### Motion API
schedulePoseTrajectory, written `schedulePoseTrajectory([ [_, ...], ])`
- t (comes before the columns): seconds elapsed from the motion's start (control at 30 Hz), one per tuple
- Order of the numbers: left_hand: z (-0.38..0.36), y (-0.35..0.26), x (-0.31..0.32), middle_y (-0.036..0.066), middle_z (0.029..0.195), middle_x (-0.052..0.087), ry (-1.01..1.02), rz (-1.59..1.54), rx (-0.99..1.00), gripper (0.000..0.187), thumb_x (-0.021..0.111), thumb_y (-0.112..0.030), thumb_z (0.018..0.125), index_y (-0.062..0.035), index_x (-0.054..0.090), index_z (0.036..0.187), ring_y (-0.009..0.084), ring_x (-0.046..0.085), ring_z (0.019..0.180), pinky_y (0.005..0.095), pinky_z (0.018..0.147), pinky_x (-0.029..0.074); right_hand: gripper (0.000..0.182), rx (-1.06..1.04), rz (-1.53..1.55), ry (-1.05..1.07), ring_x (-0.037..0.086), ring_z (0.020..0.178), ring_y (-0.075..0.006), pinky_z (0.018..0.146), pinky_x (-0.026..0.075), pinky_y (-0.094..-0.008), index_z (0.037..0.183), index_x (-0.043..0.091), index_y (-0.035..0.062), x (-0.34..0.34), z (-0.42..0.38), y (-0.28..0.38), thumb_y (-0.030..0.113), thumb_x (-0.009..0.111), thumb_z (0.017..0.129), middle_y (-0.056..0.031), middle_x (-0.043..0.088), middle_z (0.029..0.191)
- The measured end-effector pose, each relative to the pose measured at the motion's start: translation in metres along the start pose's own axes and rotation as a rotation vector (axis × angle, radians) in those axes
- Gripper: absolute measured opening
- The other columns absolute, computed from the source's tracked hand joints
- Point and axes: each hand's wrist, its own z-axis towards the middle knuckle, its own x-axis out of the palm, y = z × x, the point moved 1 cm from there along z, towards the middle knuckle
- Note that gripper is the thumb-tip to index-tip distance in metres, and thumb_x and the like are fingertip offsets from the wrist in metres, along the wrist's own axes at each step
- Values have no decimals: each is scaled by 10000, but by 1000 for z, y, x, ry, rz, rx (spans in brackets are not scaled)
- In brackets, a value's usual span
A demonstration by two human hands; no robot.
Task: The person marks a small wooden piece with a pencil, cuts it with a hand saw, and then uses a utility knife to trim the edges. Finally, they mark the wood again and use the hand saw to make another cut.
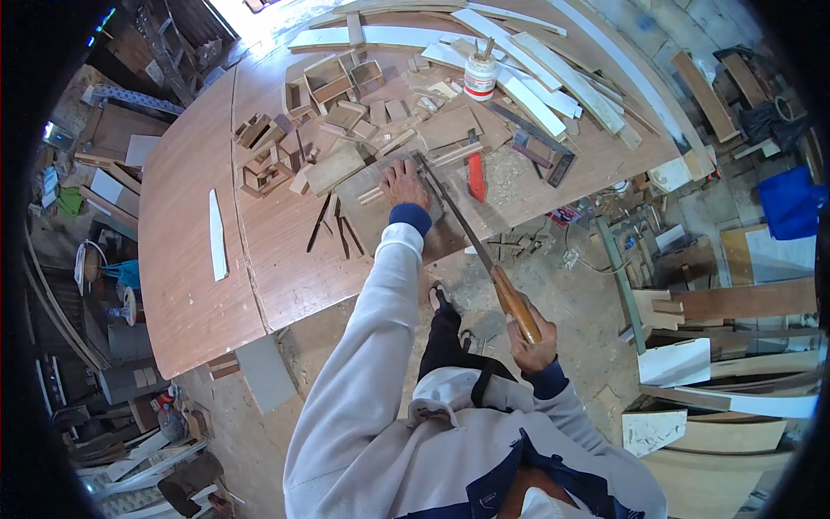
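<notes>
Your right hand [533, 344] grips saw [501, 283], blade [467, 227] toward 11 o'clock | your left hand [403, 183] spread over strip [456, 156] | strip runs toward 2 o'clock | hands apart

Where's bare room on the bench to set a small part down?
The bench's left panel is widest open, either side of the white strip. Another patch lies between the seam and the dark slender tools. It's crowded around the left hand with wood pieces, and farther back by the jar and long strips.
</notes>
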Motion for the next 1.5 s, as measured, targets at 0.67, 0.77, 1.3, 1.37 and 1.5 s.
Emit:
schedulePoseTrajectory([
  [0.67, 0, -2, -4, 104, 1083, 486, 49, 28, 45, 340, 597, -99, 684, -101, 542, 1020, 312, 430, 1078, 463, 894, 331, 390, 201, -43, 120, 681, 838, -217, 751, 507, -270, 1193, 525, -96, 31, 46, -12, 30, 585, 829, -211, 664, 948],
  [0.77, 3, -1, -4, 104, 1085, 485, 30, 4, 30, 327, 598, -102, 691, -101, 541, 1014, 310, 426, 1079, 467, 880, 332, 387, 272, -6, 151, 675, 820, -197, 744, 505, -266, 1194, 528, -93, 42, 49, -27, 27, 580, 829, -200, 666, 936],
  [1.3, 3, 1, 4, 112, 1093, 481, -1, 15, 41, 346, 584, -65, 665, -83, 507, 1002, 315, 436, 1057, 470, 882, 334, 482, 14, -88, 30, 682, 690, -223, 607, 512, -318, 1251, 517, -19, 16, 15, -22, 29, 581, 775, -191, 660, 929],
  [1.37, 1, 4, 5, 111, 1094, 479, 12, 10, 25, 347, 585, -67, 665, -83, 507, 1002, 316, 437, 1055, 466, 884, 333, 482, 10, -83, 30, 686, 710, -230, 616, 515, -318, 1247, 522, -17, 7, 2, -19, 26, 582, 771, -191, 661, 941],
  [1.5, 1, 1, 0, 113, 1093, 481, 31, -9, 52, 337, 577, -66, 670, -76, 505, 999, 319, 436, 1055, 461, 887, 331, 462, 18, -54, 31, 687, 736, -271, 637, 521, -325, 1229, 530, -26, 37, 37, -29, 20, 560, 770, -225, 646, 930],
])
